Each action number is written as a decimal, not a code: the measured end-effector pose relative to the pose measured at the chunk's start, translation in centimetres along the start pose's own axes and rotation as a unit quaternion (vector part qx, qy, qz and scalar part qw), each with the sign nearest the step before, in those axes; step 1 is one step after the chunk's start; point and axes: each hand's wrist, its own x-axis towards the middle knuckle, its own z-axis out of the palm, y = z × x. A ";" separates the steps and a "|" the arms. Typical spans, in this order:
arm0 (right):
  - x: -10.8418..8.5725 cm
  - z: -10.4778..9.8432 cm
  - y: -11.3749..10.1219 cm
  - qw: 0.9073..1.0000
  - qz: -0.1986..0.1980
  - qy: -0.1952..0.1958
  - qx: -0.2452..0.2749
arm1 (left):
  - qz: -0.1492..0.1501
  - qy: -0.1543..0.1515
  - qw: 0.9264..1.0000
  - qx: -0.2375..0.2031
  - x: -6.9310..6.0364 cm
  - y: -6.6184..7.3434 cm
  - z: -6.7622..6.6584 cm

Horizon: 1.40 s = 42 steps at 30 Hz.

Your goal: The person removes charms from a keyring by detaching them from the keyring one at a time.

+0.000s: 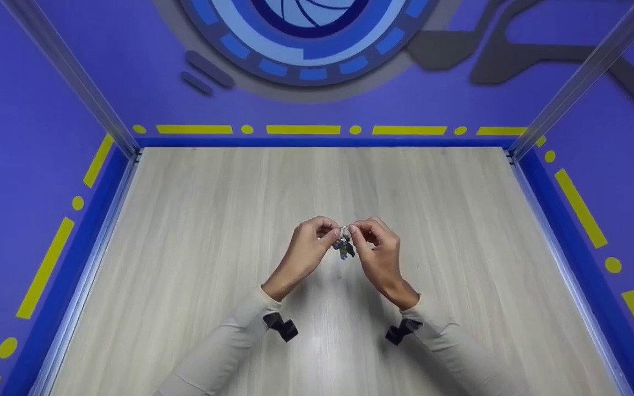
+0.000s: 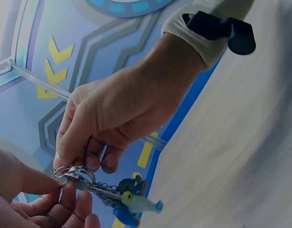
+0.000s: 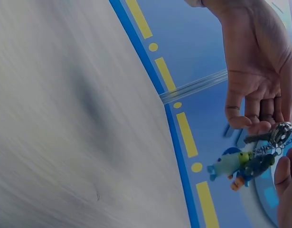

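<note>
Above the middle of the table, both hands meet at a bunch of metal split rings with small charms hanging below. My left hand pinches the rings from the left between thumb and fingers. From the other side my right hand pinches them with thumb and fingertips. A metal key and thin chains hang from the rings. At the chain ends dangle small toy figures: a pale green one with a blue tip and a dark blue one with orange. Fingers partly hide the rings.
A light wood-grain table lies under the hands. Blue printed walls with yellow dashes enclose its back and sides, and metal posts stand at the corners. Each wrist wears a small black camera.
</note>
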 end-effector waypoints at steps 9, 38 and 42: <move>-0.2 0.1 0.3 1.000 0.008 0.021 0.004 | -0.055 0.020 0.982 -0.178 -0.3 -0.6 0.6; 0.0 -0.6 3.1 0.994 -0.094 -0.018 -0.057 | 0.141 0.121 0.973 0.138 -0.8 0.6 -0.2; 0.4 -0.8 3.2 0.991 -0.116 -0.021 -0.055 | 0.154 0.108 0.971 0.145 -0.9 0.8 -0.3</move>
